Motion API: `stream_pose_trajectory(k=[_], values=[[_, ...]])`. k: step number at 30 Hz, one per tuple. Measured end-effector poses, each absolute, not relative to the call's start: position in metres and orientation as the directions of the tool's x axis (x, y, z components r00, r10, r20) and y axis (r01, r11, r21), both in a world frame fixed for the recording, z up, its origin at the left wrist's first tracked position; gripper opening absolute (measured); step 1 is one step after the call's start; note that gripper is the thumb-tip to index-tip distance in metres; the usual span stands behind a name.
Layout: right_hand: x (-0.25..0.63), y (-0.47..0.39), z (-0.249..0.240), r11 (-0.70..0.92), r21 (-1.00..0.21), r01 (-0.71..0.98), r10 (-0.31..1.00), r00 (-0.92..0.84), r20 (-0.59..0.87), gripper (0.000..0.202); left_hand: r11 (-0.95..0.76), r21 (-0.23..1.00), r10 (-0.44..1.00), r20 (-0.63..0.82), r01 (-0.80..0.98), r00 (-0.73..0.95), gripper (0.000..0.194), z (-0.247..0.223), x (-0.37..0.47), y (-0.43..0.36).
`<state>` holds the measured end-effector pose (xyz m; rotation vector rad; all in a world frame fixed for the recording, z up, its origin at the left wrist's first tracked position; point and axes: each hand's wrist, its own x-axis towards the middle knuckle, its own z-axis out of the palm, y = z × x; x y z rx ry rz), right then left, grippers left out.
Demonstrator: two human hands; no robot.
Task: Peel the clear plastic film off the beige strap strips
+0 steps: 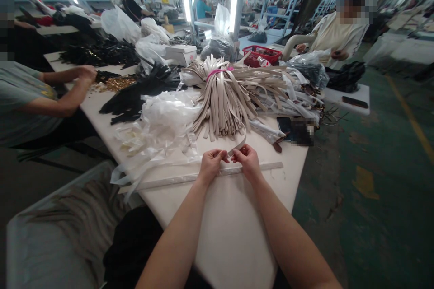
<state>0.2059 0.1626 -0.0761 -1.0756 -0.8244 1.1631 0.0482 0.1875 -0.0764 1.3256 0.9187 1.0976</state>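
My right hand (247, 161) pinches the end of a beige strap (242, 139), which curves down from a large bundle of straps (220, 113) tied with a pink band (219, 72). Close beside it, my left hand (210, 165) has its thumb and finger pressed together at the same strap end; the exact grip is small and partly hidden. Beneath both hands a long flat strip (271, 165) lies across the white table (233, 221), its left part seemingly in clear plastic.
Crumpled clear plastic (169, 113) and black strips (135, 95) lie to the left. A phone (294, 130) and wrapped straps (267, 132) are on the right. A plastic bin (68, 226) with straps stands at lower left. Co-workers sit left and stand at right; a red basket (261, 56) is behind.
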Motion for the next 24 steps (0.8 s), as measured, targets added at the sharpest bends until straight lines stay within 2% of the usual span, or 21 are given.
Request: stream_pose_trajectory(k=[4,10,19,24], values=[[0.2069,0.1626,-0.0765,0.046,-0.955,-0.293,0.965,0.261,-0.034,0.03,-0.06,0.994,0.961,0.082,-0.092,0.263,0.034,-0.0763,0.0479,0.1873],[0.2031,0.1605,-0.0746,0.034,-0.956,-0.29,0.98,0.196,-0.024,0.029,-0.05,0.998,0.964,0.061,-0.05,0.26,0.035,-0.0748,0.0483,0.1882],[0.2007,0.1657,-0.0794,0.071,-0.953,-0.295,0.958,0.287,-0.018,0.028,-0.051,0.999,0.947,0.046,0.009,0.319,0.032,-0.0765,0.0516,0.1872],[0.2029,0.1643,-0.0779,0.021,-0.946,-0.322,0.973,0.223,-0.055,0.029,-0.067,0.998,0.948,0.057,0.021,0.314,0.032,-0.076,0.0516,0.187]])
